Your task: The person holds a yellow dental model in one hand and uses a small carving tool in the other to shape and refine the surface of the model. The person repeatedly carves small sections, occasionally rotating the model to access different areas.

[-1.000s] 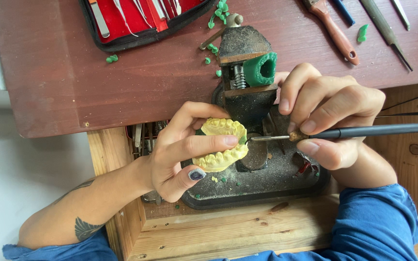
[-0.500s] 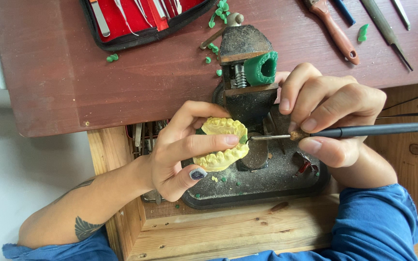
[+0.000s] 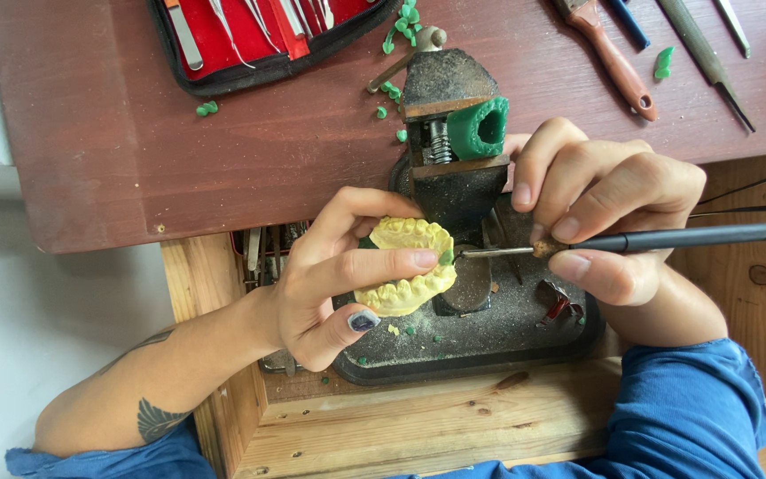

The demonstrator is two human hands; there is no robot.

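Note:
My left hand (image 3: 343,275) holds a yellow dental cast (image 3: 407,266) of a row of teeth, pinched between thumb and fingers over a dark tray (image 3: 489,355). My right hand (image 3: 609,226) grips a thin black wax tool (image 3: 667,239) like a pen. The tool's metal tip touches a bit of green wax on the cast's right edge. A black cord runs from the tool off to the right.
A small black vise (image 3: 449,133) clamps a green wax block (image 3: 480,129) just behind my hands. Green wax crumbs (image 3: 392,89) lie on the reddish desk (image 3: 135,160). A red-lined instrument case (image 3: 250,35) sits at the back, hand tools (image 3: 618,62) at back right. An open wooden drawer (image 3: 454,426) holds the tray.

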